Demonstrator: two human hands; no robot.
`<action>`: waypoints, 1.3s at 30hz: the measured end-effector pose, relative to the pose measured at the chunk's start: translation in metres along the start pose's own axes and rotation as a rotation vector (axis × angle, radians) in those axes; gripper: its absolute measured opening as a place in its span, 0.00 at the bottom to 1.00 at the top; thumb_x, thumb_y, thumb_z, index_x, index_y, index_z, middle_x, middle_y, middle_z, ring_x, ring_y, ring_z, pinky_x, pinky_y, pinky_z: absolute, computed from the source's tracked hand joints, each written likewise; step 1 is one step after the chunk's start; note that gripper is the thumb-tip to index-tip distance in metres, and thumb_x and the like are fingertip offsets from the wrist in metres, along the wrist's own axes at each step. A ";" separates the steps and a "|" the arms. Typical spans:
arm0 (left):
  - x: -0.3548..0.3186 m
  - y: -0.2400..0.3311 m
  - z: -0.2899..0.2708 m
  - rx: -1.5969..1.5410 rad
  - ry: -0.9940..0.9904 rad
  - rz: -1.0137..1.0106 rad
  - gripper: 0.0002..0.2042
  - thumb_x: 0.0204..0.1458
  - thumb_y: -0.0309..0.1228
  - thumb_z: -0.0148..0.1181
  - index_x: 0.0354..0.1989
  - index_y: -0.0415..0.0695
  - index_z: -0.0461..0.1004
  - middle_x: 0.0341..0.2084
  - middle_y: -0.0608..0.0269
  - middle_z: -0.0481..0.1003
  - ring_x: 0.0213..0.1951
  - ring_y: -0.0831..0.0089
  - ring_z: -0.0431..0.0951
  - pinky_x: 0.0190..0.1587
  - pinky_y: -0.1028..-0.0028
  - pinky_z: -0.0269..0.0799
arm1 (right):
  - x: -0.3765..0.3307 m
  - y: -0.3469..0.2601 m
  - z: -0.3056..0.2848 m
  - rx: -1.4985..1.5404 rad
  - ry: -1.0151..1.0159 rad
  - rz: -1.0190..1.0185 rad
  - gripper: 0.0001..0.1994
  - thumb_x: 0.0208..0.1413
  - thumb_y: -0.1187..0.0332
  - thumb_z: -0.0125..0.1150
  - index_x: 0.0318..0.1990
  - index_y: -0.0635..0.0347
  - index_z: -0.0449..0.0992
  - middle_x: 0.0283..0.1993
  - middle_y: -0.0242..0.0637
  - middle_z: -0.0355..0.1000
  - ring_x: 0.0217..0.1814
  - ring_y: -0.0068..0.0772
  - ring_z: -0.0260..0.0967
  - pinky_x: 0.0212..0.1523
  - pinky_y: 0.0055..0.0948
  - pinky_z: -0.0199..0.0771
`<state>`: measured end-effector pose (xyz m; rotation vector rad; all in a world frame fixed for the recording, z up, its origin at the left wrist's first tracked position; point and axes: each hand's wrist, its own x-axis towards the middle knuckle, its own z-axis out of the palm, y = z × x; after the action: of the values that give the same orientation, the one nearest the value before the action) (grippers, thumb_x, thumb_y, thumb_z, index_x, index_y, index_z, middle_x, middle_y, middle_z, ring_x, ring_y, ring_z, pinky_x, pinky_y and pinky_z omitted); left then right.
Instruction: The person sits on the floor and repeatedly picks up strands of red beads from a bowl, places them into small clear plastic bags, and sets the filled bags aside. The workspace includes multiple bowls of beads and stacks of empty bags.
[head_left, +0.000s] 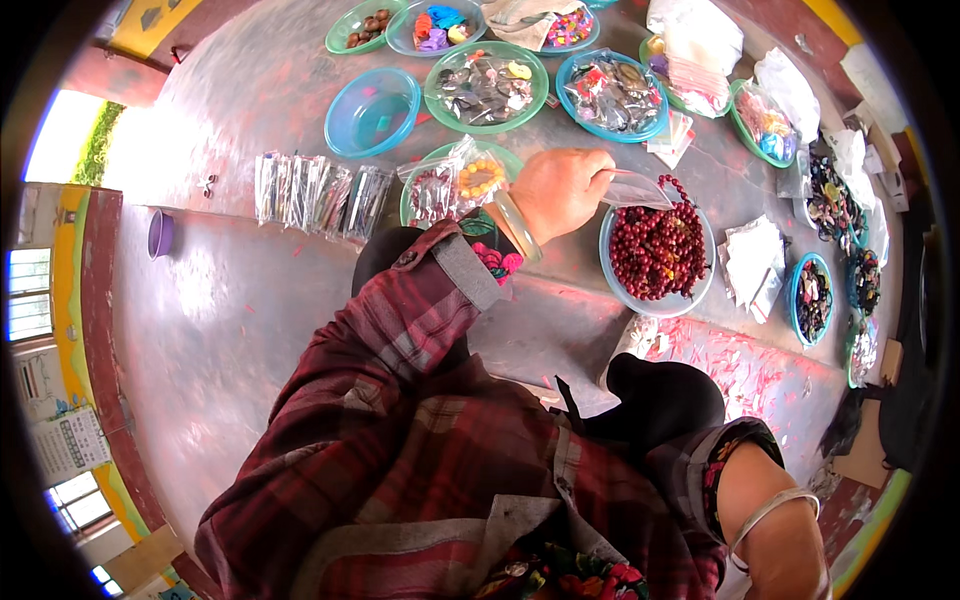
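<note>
1. Pinching a clear plastic bag [638, 190] by its edge with the left hand [562, 192], just above frame centre. Grip closed down to thumb and fingertips, nothing else visible in it.
2. Bag located right of the fingers, over the upper-left part of a light-blue bowl [622, 293]; can't tell if touching the contents.
3. In that bowl, right of frame centre: heaped strands of dark red beads [650, 262], with one strand trailing over the upper rim.
4. Around left wrist: pale bangle [518, 225]. Farther down, dark red plaid sleeve [400, 310].
5. At lower right, right hand [800, 575] cut off by the frame edge, silver bangle [762, 513] above it. Fingers out of frame — can't tell the grip.
6. Just left of the left hand: bagged beaded bracelets, one yellow bracelet [482, 180] among them, over a green bowl.
7. Farther left: row of clear packets [318, 195] on a grey surface [270, 100].
8. Along the top: more green and blue bowls, mostly with bagged small items [487, 85].
9. Right of the beads: white packets [752, 262], then a blue basket with dark items [814, 298].
10. Below those: pink scraps [740, 360]. Far left — purple container [160, 234].
</note>
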<state>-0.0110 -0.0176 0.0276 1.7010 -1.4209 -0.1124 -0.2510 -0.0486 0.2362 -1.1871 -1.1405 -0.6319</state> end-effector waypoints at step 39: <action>-0.002 -0.016 0.004 0.076 -0.119 0.003 0.07 0.50 0.31 0.51 0.27 0.40 0.69 0.21 0.49 0.73 0.27 0.49 0.73 0.30 0.56 0.67 | -0.332 0.107 -0.176 -1.731 0.300 1.937 0.09 0.40 0.67 0.53 0.29 0.57 0.77 0.34 0.48 0.73 0.38 0.49 0.71 0.42 0.41 0.70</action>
<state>-0.0017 -0.0193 0.0134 1.7796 -1.5327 -0.1622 -0.2121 -0.2355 -0.1042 -2.5862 1.4562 0.0181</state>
